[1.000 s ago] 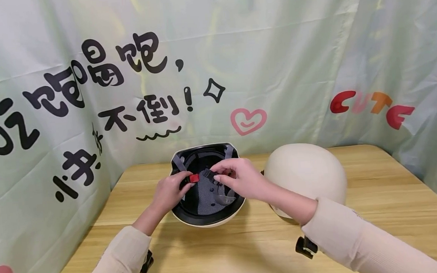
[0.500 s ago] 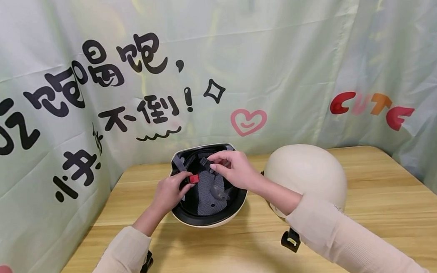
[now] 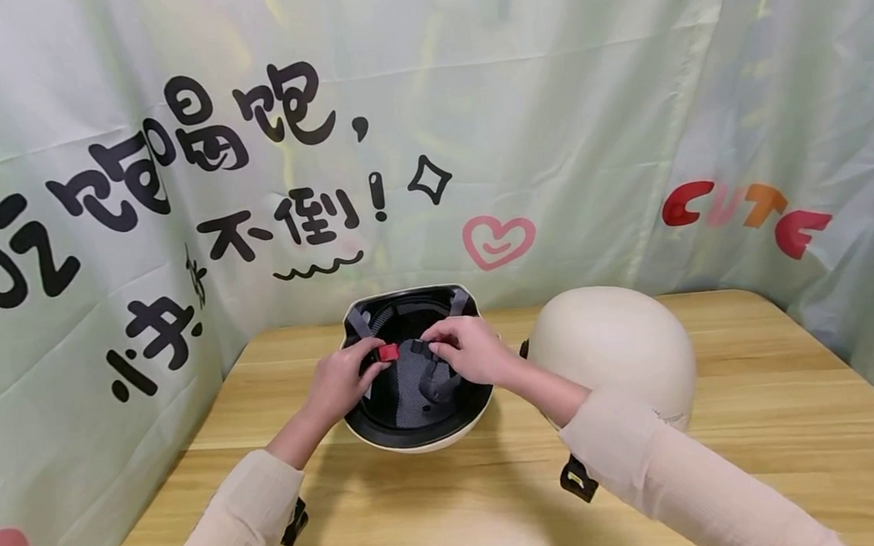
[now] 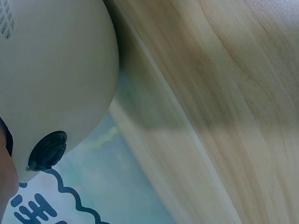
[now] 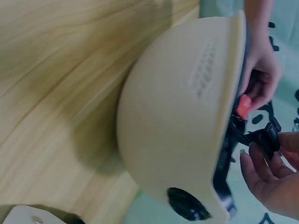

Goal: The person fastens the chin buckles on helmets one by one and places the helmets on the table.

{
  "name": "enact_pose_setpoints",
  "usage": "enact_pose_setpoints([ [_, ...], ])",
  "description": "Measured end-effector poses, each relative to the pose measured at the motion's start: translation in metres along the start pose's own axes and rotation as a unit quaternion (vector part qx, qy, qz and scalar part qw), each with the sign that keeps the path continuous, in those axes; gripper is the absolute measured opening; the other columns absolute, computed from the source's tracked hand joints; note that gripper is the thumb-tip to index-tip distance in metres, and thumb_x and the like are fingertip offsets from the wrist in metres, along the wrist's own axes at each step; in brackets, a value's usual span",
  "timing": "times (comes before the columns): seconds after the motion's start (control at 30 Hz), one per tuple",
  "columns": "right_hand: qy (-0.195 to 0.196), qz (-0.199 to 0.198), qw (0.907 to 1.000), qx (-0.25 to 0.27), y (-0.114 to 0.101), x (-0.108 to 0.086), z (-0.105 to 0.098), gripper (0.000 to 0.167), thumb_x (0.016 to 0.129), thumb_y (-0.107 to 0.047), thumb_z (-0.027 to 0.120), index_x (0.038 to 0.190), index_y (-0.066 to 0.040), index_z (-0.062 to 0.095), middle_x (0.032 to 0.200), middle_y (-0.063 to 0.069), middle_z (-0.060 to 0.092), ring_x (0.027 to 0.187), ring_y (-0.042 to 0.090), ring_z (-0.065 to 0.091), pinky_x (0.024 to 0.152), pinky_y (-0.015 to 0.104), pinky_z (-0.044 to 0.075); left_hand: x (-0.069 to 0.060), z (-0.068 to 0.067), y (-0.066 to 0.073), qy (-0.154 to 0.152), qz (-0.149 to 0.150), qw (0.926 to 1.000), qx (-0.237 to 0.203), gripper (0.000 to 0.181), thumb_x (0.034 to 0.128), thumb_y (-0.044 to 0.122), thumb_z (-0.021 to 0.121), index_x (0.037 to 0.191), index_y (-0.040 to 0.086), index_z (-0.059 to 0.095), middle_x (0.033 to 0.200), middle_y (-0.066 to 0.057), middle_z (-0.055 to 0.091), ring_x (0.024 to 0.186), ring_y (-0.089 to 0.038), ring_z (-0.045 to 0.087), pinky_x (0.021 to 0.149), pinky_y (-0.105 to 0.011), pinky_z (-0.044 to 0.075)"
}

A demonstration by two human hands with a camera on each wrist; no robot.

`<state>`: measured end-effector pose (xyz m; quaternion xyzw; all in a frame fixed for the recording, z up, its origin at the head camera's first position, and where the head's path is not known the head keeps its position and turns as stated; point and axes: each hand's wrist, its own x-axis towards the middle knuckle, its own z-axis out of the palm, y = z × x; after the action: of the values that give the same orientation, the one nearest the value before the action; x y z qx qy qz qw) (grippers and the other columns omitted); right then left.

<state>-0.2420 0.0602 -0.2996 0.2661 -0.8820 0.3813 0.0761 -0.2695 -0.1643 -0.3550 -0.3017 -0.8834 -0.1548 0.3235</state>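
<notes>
A cream helmet (image 3: 418, 447) lies upside down on the table, its black padded lining facing up. My left hand (image 3: 339, 386) pinches the red-tabbed buckle half (image 3: 388, 353) of the chin strap over the helmet's left side. Facing it, my right hand (image 3: 470, 350) holds the black buckle half (image 3: 419, 347) between thumb and fingertips. A small gap separates the two halves. In the right wrist view the black buckle half (image 5: 267, 138) sits close below the red tab (image 5: 243, 106). The left wrist view shows mainly the helmet's shell (image 4: 56, 70), with the buckle hidden.
A second cream helmet (image 3: 610, 346) sits dome up on the wooden table (image 3: 436, 507), just right of the first and behind my right forearm. A printed cloth (image 3: 549, 132) hangs behind and along the sides. Black devices (image 3: 577, 477) are worn at both wrists.
My right hand rose with the black buckle half, then came back down level with the red one. Its forearm shifted left. My left hand stays nearly still.
</notes>
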Motion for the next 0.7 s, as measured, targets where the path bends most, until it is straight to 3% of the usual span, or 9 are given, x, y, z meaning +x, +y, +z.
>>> enact_pose_setpoints([
  [0.23, 0.013, 0.02, 0.9997, -0.01, 0.01, 0.008, 0.017, 0.017, 0.089, -0.003, 0.057, 0.101, -0.003, 0.07, 0.1, 0.01, 0.068, 0.082, 0.016, 0.058, 0.073, 0.026, 0.049, 0.002, 0.003, -0.001, 0.016, 0.012, 0.9997, -0.013, 0.028, 0.0758, 0.01, 0.074, 0.101, 0.005, 0.063, 0.089, -0.013, 0.07, 0.066, -0.028, 0.065, 0.057, -0.043, 0.05],
  [0.43, 0.029, 0.041, 0.9987, -0.004, 0.012, 0.014, 0.025, 0.016, 0.089, -0.002, 0.057, 0.098, -0.005, 0.07, 0.1, 0.011, 0.067, 0.087, 0.02, 0.06, 0.076, 0.031, 0.049, 0.004, 0.0, -0.002, 0.002, 0.009, 0.9999, -0.014, 0.028, 0.0794, 0.011, 0.071, 0.105, 0.004, 0.062, 0.093, -0.014, 0.07, 0.068, -0.029, 0.066, 0.058, -0.044, 0.051],
  [0.7, 0.027, 0.055, 0.9976, 0.033, 0.017, 0.025, 0.031, 0.008, 0.086, -0.001, 0.062, 0.092, -0.003, 0.066, 0.086, 0.01, 0.068, 0.077, 0.017, 0.062, 0.068, 0.024, 0.049, 0.005, -0.001, -0.001, -0.01, -0.011, 0.9998, -0.016, 0.03, 0.0801, 0.01, 0.07, 0.107, 0.004, 0.06, 0.091, -0.015, 0.07, 0.066, -0.029, 0.065, 0.056, -0.045, 0.05],
])
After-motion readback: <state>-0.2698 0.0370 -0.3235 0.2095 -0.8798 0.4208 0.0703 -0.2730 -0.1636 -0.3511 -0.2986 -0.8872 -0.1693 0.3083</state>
